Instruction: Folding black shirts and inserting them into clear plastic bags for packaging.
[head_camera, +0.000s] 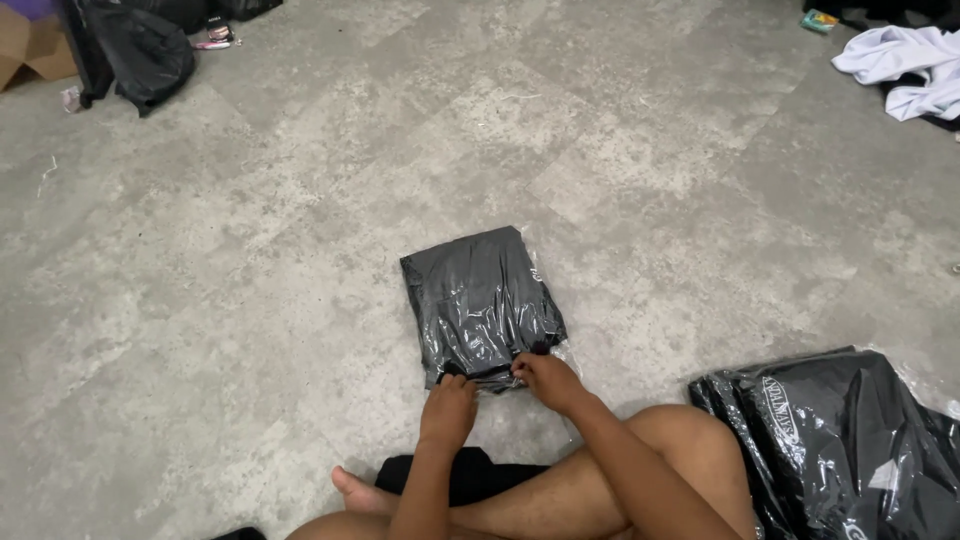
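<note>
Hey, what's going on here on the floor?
A person sits cross-legged on a grey floor. Both hands, the left hand and the right hand, pinch the near edge of a folded black garment in a clear plastic bag lying flat in front of them. A pile of similar bagged dark garments lies to the right, and white cloth lies farther off.

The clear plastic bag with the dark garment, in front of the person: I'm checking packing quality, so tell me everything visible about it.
The bagged garment is a dark grey or black folded cloth in a glossy, wrinkled clear plastic bag, roughly rectangular, lying flat and slightly askew on the grey mottled floor. The left hand and right hand both pinch its near edge, where clear plastic sticks out past the cloth. Nothing else touches it.
</note>
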